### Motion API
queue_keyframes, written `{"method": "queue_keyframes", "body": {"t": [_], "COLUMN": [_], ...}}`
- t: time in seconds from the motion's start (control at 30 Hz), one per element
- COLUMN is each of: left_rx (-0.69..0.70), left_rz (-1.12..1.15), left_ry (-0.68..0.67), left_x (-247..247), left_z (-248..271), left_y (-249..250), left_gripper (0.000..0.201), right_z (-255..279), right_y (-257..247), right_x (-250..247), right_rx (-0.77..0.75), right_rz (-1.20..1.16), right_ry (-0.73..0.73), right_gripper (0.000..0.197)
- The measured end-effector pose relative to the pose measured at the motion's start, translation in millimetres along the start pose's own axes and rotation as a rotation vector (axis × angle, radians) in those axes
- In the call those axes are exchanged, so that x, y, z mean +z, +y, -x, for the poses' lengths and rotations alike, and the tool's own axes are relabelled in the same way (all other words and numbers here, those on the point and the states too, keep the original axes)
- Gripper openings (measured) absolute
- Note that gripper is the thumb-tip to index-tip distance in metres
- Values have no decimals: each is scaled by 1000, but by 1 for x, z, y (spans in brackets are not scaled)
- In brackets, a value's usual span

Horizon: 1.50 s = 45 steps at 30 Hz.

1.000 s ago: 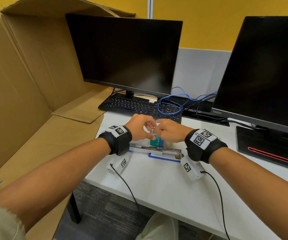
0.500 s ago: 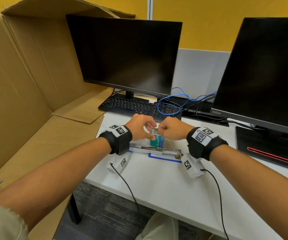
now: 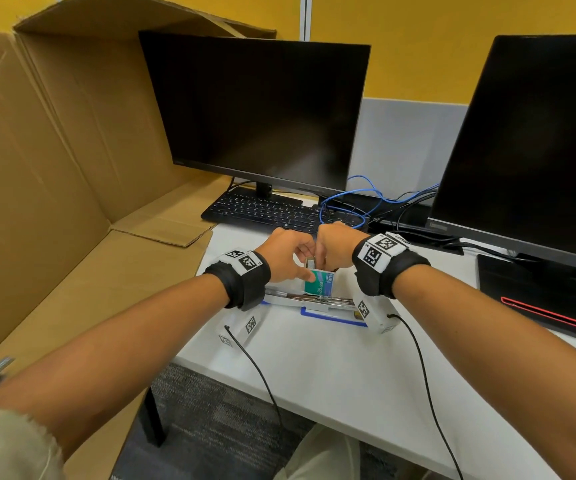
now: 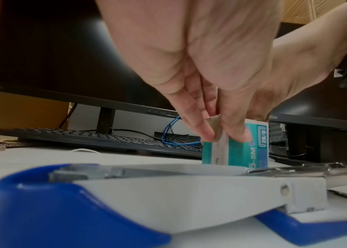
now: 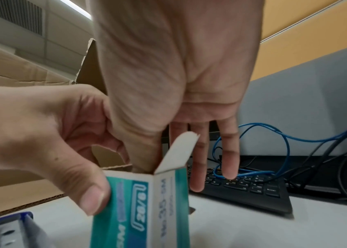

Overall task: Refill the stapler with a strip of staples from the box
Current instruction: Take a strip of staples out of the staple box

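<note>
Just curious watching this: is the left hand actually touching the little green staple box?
Touching. The right wrist view shows the left hand's thumb pressed flat on the staple box's green face.

Evenly lit from overhead, soft shadows only; wide-angle bending at the edges; near stapler (image 4: 125,193) out of focus, staple box (image 5: 142,209) smeared by motion blur

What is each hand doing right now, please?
Left hand: holds the staple box upright on the desk, thumb on its front.
Right hand: thumb dips into the open box top; whether it grips a strip cannot be told.
</note>
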<state>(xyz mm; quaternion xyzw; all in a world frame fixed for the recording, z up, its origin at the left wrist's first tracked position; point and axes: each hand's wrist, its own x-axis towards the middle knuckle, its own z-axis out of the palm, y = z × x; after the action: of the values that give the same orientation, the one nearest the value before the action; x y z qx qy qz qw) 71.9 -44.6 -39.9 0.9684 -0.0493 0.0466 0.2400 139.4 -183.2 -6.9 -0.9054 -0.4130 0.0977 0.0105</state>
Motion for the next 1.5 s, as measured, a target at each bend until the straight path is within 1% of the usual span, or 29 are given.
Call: {"method": "queue_keyframes", "body": {"t": [0.23,0.47,0.6,0.67,0.73,0.8,0.9,1.0,1.1,1.17,1.27,1.37,1.43,1.5], "left_rx": [3,6,-8,12,49,92,129,112,73,57,68,38,15,13], "left_rz": [-14,-33,-73,-75,-41,33,84,101,142,161,169,220,258,321], "left_ry": [-8,-21,-33,-38,-9,82,212,269,313,329,322,369,359,312], "left_x": [-2,-4,-6,-6,-5,-3,-3,-5,-7,-7,-7,-9,-9,-8], "left_z": [0,2,3,4,7,9,11,11,9,9,9,11,13,18], "left_y": [3,8,10,11,12,13,13,13,14,14,13,6,-2,-8], "left_gripper": [45,47,48,51,56,52,35,21,18,17,20,21,17,14], "right_z": [11,19,24,26,27,28,30,31,33,35,37,42,48,54], "right_y": [6,7,13,16,20,23,25,27,29,28,27,31,37,43], "right_x": [4,-3,-7,-5,-4,-3,-2,0,2,3,5,4,4,5], "right_rx": [-48,-23,-9,-12,-11,-14,-22,-43,-71,-89,-101,-31,23,63], "right_rz": [-89,-124,-210,-259,-305,-328,-374,-419,-510,-528,-410,-341,-382,-474], "right_ry": [42,78,120,142,172,200,227,268,322,363,443,523,563,554], "right_gripper": [14,15,16,14,12,11,9,9,13,18,14,19,19,19]}}
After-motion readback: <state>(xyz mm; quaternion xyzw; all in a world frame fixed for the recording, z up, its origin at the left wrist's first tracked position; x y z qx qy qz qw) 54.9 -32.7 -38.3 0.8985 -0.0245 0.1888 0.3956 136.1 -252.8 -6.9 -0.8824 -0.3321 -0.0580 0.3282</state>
